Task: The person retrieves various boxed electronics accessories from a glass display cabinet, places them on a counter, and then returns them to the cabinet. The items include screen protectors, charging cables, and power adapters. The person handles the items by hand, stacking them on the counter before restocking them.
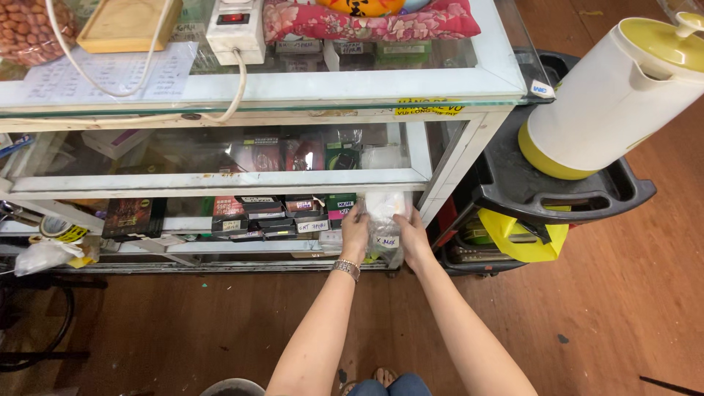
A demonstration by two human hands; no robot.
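Hands both on clear bags [384,233] at the cabinet's [469,143] lower shelf, right end. Left hand [355,233], watch [345,268] on the wrist, fingers closed on the bags' left edge; right hand [413,238] grips the right edge. Bags sit half inside the shelf, white contents showing through.

Left to right: tape roll [60,230] and white plastic bag [44,255] at far left, dark boxes [132,217] in a row along the shelf up to the bags. Glass surface [506,70] above carries a power strip [235,29] and floral cushion [367,23]. Right of the cabinet, white-yellow kettle [616,95] stands on a black tray [557,198].
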